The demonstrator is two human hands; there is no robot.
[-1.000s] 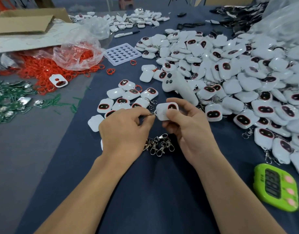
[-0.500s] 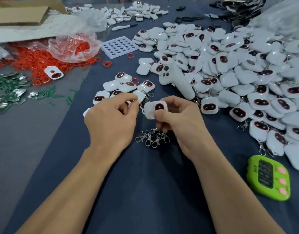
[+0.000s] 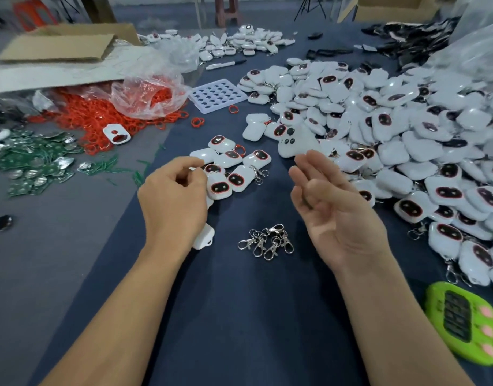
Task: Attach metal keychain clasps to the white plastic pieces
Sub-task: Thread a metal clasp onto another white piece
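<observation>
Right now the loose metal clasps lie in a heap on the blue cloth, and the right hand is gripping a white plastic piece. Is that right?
Not quite. The head view shows the right hand open, palm up, gripping nothing. The rest stands: the loose metal clasps lie in a heap on the blue cloth.

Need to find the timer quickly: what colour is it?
The timer is bright green with pink buttons; the head view shows it best.
</observation>
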